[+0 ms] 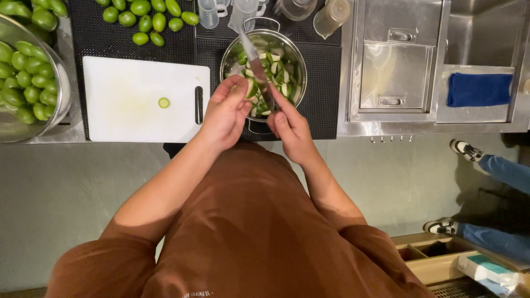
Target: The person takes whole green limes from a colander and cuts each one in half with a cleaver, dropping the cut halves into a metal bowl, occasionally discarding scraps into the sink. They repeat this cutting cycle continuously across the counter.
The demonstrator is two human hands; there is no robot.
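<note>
a knife [255, 63] is gripped by the right hand [290, 126] at its handle, the blade pointing away over a steel pot [264, 74]. beside it, a cut piece of lime [251, 88] is pinched in the fingers of the left hand [225, 113] — the piece is held right against the blade, above the near rim of the pot. both hands are closed, each on its own thing, and are set close together, almost touching. the pot is filled with lime wedges and is stood on a black mat [323, 77]. to the left of the hands a white cutting board [132, 99] is laid, with one small lime end [164, 102] on it. whole limes [144, 19] are scattered beyond the board, and more are piled in a large steel bowl [61, 91] at the far left. a blue cloth [478, 89] is seen well apart — on the steel counter at right.
</note>
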